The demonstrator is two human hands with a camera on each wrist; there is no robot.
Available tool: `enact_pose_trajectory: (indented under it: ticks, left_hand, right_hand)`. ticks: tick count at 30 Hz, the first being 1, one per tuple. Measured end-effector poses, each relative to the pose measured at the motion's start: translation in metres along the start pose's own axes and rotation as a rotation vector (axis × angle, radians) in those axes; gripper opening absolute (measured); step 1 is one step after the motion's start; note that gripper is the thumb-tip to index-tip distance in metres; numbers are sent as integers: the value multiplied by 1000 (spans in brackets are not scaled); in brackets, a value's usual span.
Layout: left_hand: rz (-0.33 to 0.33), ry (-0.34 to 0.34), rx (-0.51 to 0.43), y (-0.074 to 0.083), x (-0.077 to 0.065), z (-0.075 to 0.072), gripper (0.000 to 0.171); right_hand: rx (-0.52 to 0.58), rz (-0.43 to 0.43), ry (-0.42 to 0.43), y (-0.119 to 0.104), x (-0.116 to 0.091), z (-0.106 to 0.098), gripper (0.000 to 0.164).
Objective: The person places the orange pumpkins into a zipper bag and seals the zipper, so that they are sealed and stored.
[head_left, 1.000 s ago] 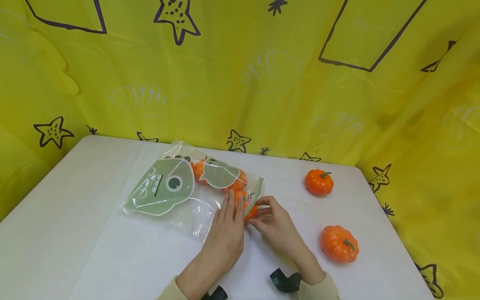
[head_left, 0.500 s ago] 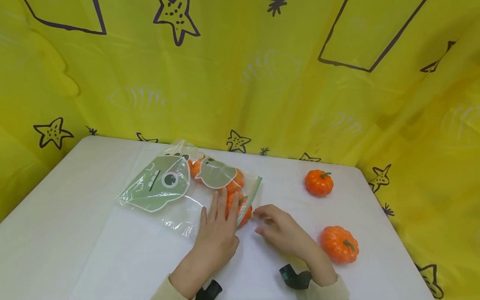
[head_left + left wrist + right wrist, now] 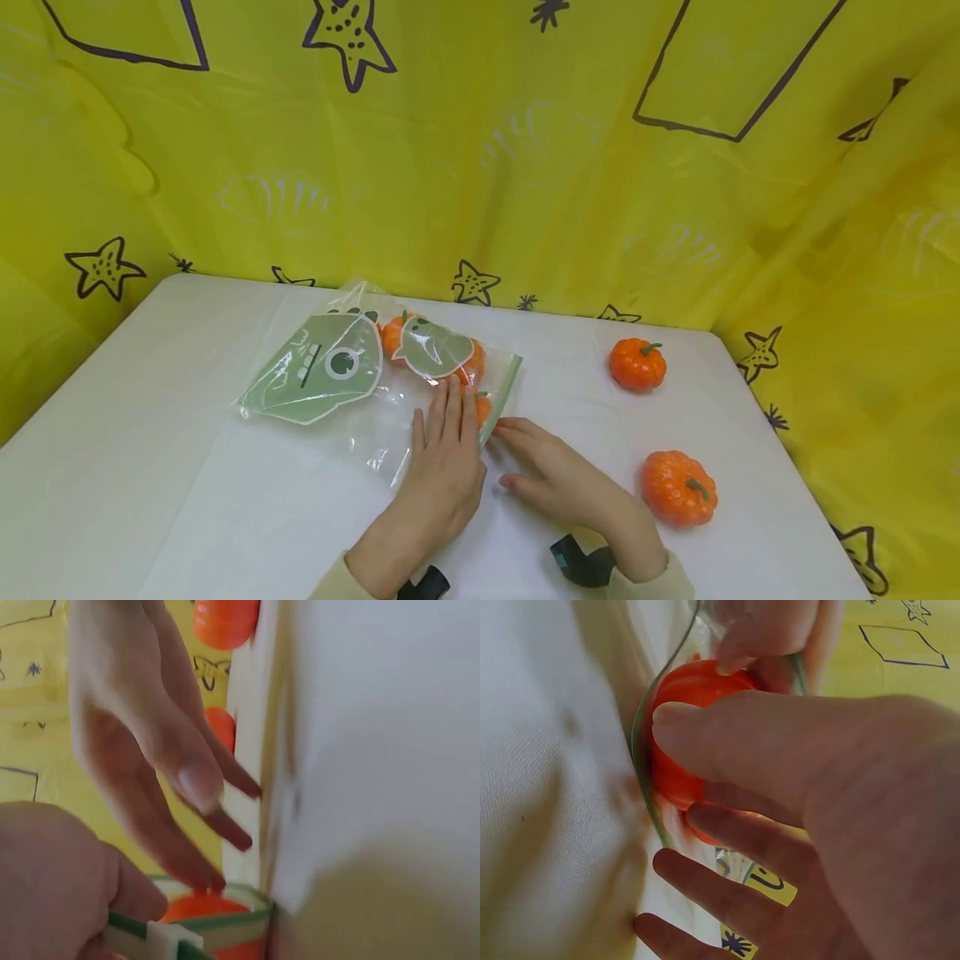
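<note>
A clear zip bag (image 3: 386,417) with green monster prints lies on the table, several orange toy pumpkins inside it. My left hand (image 3: 442,467) lies over the bag near its green-edged mouth, long fingers stretched out on top. In the left wrist view its thumb and fingers pinch the green rim (image 3: 225,921) beside a white slider (image 3: 166,939). One orange pumpkin (image 3: 686,769) sits just inside the gaping mouth. My right hand (image 3: 558,475) is at that mouth, fingers extended and spread, thumb (image 3: 679,724) in front of the pumpkin; whether it touches is unclear.
Two more pumpkins lie on the right of the white table (image 3: 225,500): one farther back (image 3: 637,365), one nearer (image 3: 678,490). A yellow patterned curtain (image 3: 450,167) hangs behind. Black wrist devices (image 3: 581,562) sit under both wrists.
My right hand drew back from the bag's mouth, then came in again with straighter fingers. The pumpkin at the mouth sits farther in, and my left hand now covers more of it.
</note>
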State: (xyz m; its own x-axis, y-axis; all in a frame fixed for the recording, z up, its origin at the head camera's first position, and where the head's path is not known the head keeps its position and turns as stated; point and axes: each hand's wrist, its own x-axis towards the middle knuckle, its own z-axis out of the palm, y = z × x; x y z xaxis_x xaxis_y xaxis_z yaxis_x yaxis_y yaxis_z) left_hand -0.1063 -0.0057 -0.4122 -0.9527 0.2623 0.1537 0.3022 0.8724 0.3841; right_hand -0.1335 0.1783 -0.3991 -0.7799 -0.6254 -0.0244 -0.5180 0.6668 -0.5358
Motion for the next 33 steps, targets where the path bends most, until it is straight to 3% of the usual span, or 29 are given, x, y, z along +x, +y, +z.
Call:
enact_pose_trajectory:
  ticks: [6,14,28,33]
  left_hand:
    - [24,18,-23,15,-3,5,80]
    - [31,108,96,12,-3,6,78]
    - [60,81,1,14,-4,5,77]
    - [39,93,-46,9,0,0,73]
  right_hand:
    - [-21,-37,18,2,0,1,57]
    - [30,-25,-14,4,-2,0,56]
    - [59,-54,-47,3,-1,0,55]
    - [41,-65,-44,1,-1,1,58]
